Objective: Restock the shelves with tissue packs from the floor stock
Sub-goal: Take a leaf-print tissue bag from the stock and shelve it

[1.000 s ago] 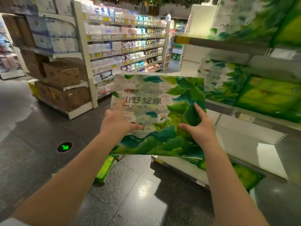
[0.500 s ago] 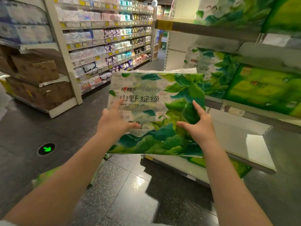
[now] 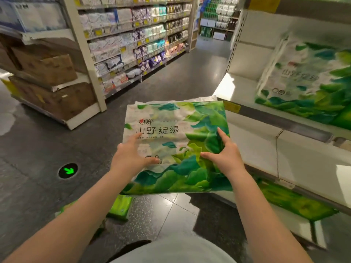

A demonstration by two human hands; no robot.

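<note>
Head view: a person holds a large tissue pack (image 3: pixel 176 141) out in front of the chest, printed face toward the camera, well above the dark floor (image 3: pixel 38 145).
Left hand (image 3: pixel 129 158): grasping the pack's left side, thumb laid across the lower print, index finger stretched up the face; the other fingers are hidden behind the pack.
Right hand (image 3: pixel 226 154): grasping the right side the same way, thumb pointing inward, index finger up over the leaf pattern.
Change: over the last second the grip is unaltered, but the view has turned right and dropped, so the white shelf (image 3: pixel 245 92) now lies just past the right fingertips and the pack's upper right corner.
Shelf stock: a matching pack (image 3: pixel 303 82) already stands further along that shelf, blurred.
Floor stock: green packs (image 3: pixel 121 205) lie below the left wrist.
Meaning: the pack appears lined up for placing; it likely goes into the bare space beside the standing one.
</note>
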